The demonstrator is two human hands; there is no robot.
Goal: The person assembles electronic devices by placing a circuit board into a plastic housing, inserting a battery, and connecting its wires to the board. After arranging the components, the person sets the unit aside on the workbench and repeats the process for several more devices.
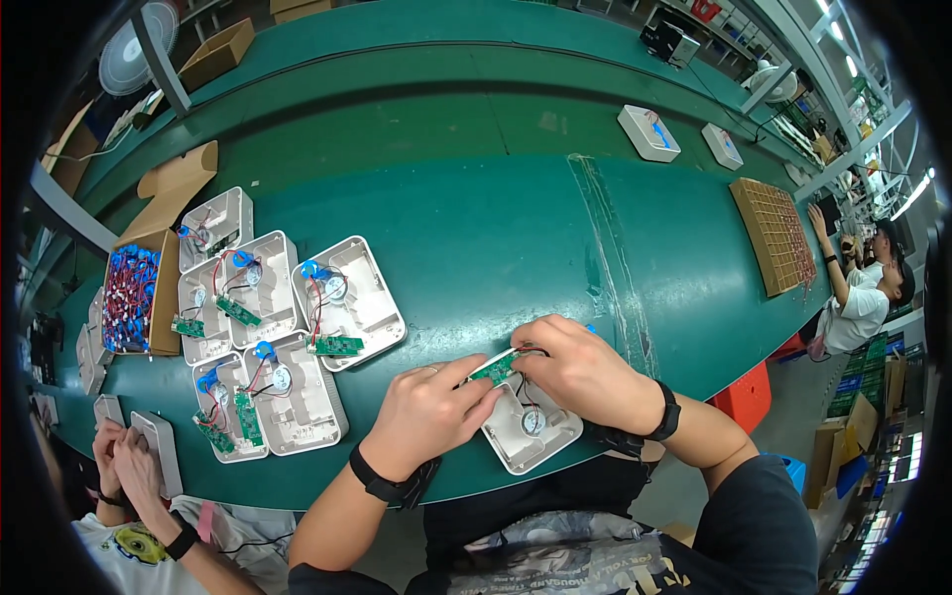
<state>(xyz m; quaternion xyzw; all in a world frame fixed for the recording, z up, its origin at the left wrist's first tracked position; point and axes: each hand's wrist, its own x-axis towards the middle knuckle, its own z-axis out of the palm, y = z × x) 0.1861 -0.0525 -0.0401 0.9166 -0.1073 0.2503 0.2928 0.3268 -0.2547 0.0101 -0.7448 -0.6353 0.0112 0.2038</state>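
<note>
A white plastic housing (516, 453) lies in front of me at the table's near edge, with a round silver part (534, 422) and thin wires inside. Over its far end is a small green circuit board (499, 370). My left hand (428, 415) is closed, thumb and forefinger gripping the board's left end. At the other end my right hand (583, 375) pinches dark and red wires (534, 350) beside the board. Its fingertips partly hide the wires. A bit of blue (591, 328) shows behind the right hand.
Several white housings (364, 288) with boards and blue parts stand to the left. Beyond them is a carton (165, 297) of blue wired parts. A divided cardboard tray (769, 236) lies far right. Two housings (650, 133) sit at the back. A co-worker's hands (134, 461) work at lower left.
</note>
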